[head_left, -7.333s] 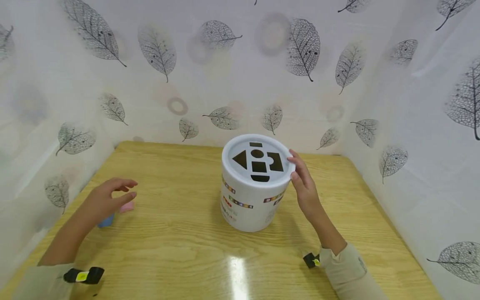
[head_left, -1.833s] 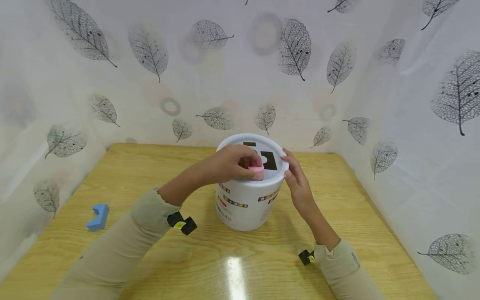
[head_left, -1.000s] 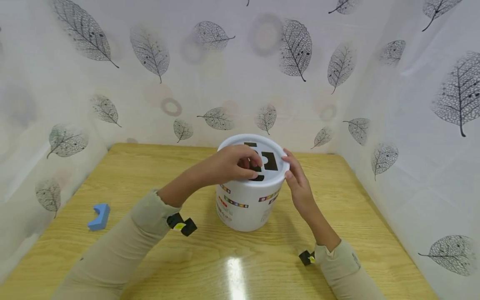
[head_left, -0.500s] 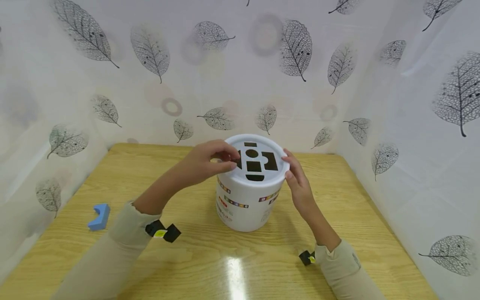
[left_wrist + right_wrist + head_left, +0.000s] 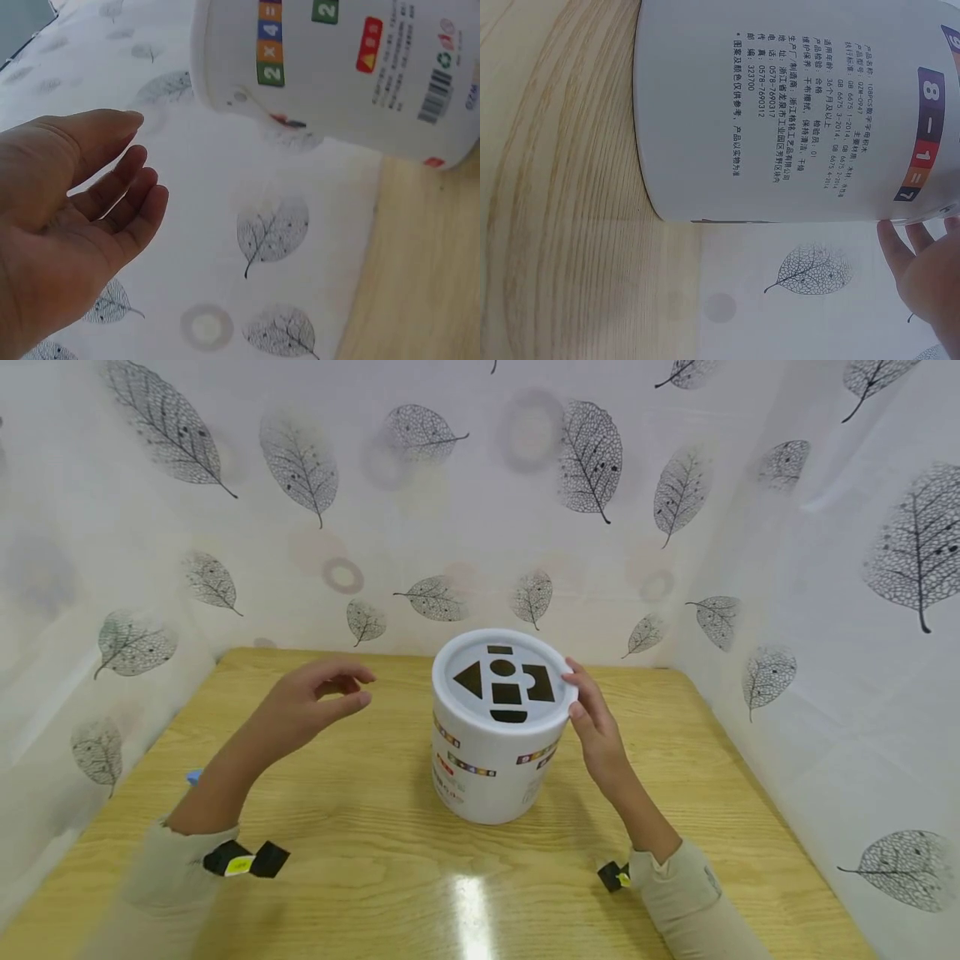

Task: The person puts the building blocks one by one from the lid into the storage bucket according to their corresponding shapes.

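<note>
A white shape-sorter bucket (image 5: 491, 768) stands upright on the table, its lid (image 5: 480, 681) cut with a triangle, a circle, a square and other shaped holes. My right hand (image 5: 603, 739) holds the lid's right rim, fingertips on the edge and thumb lower on the side; the right wrist view shows its fingers (image 5: 900, 255) at the bucket's rim. To the left of the bucket, my left hand (image 5: 315, 702) hovers with nothing in it, fingers loosely bent and thumb apart. A blue block (image 5: 194, 777) lies mostly hidden behind the left forearm.
The wooden table (image 5: 360, 893) meets a white leaf-patterned curtain (image 5: 450, 510) at the back and sides. Both wrists carry small black devices, including the left one (image 5: 243, 860).
The left hand took a pink block to the lid, where the block went out of sight at a front hole. The hand has since moved back left, empty. The right hand has stayed on the rim.
</note>
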Demonstrator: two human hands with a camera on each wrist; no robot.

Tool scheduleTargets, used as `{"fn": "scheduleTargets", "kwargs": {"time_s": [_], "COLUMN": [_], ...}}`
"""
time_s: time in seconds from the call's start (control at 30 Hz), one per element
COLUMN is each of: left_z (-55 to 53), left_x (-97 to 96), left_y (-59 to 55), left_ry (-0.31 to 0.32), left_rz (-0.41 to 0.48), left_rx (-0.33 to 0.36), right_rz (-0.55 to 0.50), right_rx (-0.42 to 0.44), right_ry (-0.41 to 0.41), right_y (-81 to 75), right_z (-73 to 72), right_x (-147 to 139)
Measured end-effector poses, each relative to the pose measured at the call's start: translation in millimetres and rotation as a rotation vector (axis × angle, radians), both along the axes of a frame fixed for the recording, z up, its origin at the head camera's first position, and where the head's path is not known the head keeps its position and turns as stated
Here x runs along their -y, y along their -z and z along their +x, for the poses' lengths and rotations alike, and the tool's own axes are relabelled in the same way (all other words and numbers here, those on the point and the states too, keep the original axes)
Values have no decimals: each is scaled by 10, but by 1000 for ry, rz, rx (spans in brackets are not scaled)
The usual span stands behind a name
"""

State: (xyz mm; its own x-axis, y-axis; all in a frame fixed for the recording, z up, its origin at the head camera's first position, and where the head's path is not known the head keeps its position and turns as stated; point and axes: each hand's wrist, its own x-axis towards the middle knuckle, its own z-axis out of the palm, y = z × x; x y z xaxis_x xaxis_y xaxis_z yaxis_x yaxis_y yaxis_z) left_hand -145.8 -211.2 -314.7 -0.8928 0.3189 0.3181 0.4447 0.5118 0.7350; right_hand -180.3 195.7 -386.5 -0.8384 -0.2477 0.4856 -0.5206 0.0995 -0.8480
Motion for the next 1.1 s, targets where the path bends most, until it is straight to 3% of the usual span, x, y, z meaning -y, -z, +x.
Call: {"fn": "scheduleTargets", "kwargs": {"time_s": [0.17,0.37,0.47,0.73,1.1], "left_z": [130,296,368,545,655], "left_x": [369,771,961,1396,1746], "left_y": [136,325,432,696,1065], "left_ry": [-103,-219,-238,-297,-299], "left_rz": [-70,-59,-68,-171,-199], "left_rx": [13,71,93,246,328], "right_rz": [-4,-12,-14,-14,-22], "right_rx": [-5,-11,-8,-4,-6], "right_ry": [2,-3,-3,1,-1], "right_y": [-6,-22,-22,-15,-10], "right_z": [2,-1,3,6,-4], "right_x": [-3,5,9,14,23]}}
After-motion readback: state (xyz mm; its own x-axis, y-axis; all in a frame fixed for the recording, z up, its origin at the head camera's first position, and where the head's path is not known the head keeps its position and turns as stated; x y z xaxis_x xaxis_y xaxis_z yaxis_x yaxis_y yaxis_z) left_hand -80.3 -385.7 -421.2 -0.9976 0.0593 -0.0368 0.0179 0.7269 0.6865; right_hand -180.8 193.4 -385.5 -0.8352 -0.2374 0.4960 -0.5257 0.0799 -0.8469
